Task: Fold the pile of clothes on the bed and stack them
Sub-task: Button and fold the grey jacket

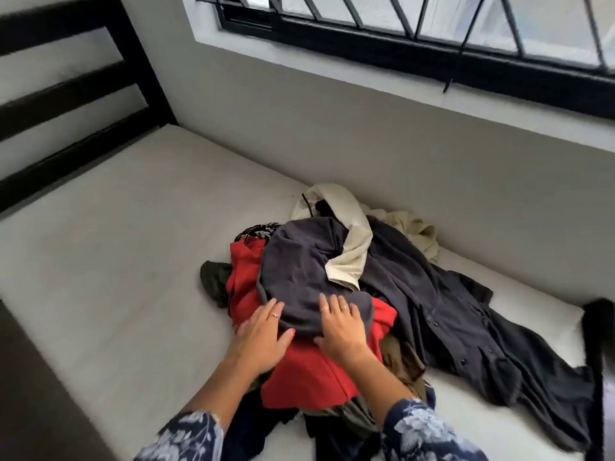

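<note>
Both hands are lying on the clothes pile (349, 294), the left hand (259, 337) and right hand (339, 327) with fingers nearly straight, flattened on the grey garment (306, 271) without gripping, probably to pick a first piece. Beyond the fingers, the bare mattress (116, 261) is meeting a grey wall (366, 134) under a barred window (432, 24).
</note>
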`<state>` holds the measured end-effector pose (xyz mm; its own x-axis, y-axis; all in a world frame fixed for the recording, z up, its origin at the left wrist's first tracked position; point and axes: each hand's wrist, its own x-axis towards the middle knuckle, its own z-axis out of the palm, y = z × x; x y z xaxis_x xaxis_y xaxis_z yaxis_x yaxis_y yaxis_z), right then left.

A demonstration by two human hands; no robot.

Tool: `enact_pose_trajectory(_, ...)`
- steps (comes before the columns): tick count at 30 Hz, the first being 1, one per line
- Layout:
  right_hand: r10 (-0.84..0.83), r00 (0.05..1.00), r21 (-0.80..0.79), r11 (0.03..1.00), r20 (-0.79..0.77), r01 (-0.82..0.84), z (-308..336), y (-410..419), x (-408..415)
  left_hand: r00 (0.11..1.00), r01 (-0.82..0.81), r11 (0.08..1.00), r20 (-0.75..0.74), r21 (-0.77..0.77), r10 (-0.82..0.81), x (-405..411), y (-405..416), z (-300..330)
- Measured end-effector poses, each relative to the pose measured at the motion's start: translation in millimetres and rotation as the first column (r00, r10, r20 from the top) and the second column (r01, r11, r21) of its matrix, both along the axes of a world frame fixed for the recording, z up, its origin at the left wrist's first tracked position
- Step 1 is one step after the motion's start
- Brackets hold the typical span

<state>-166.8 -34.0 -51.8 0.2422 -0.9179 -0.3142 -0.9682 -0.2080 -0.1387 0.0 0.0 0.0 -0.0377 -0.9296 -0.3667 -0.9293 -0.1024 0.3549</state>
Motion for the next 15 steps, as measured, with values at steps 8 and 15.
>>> enact_pose_trajectory(8,-0.267,0.907,0.059,0.963,0.324,0.262,8,-37,-2,0.967,-0.218,0.973,-0.115,0.078,0.226,21,1,-20)
enact_pose_trajectory(15,-0.284,0.583,0.153,0.952,0.762,0.265,139,-83,-18,0.902,-0.342,0.927,-0.221,0.156,0.371,10,-3,29)
